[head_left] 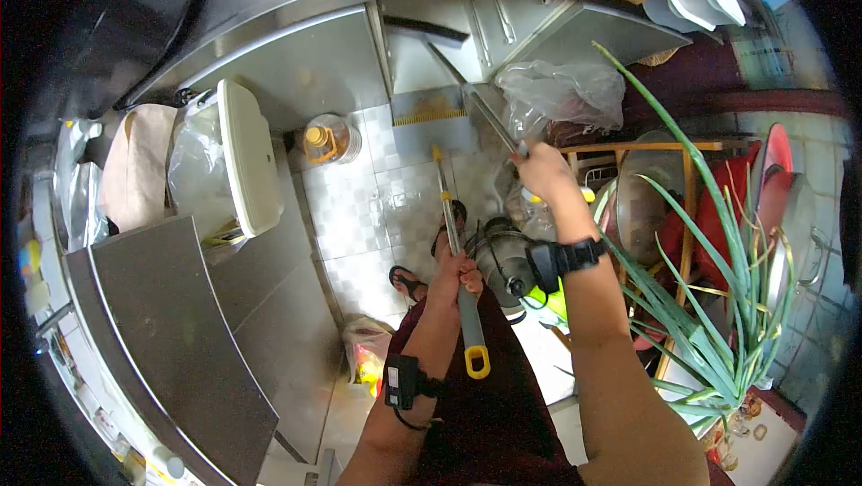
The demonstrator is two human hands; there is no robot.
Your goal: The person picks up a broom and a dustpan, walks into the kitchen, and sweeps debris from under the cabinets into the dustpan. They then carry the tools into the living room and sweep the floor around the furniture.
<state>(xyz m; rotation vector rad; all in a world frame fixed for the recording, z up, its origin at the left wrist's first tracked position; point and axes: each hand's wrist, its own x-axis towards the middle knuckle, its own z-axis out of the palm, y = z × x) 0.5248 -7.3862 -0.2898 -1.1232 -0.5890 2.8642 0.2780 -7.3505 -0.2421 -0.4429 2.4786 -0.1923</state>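
My left hand (456, 279) is wrapped round the grey and yellow handle of a long-handled dustpan (440, 137). The grey pan, with a row of yellow teeth, rests on the tiled floor ahead of me. In my right hand (548, 176), further forward, is the metal stick of a broom (427, 31). Its dark narrow head lies beyond the pan, by the open cabinet under the counter. I cannot make out the bristles. Both hands are closed, and the stick's near end is hidden by my right hand.
A large oil bottle (332, 139) stands on the floor to the left. Right of the pan are a clear plastic bag (561, 95), a wooden rack (687, 243) and long spring onions (718, 324). A metal pot-like appliance (505, 261) stands near my feet. Steel counters (171, 306) border the left.
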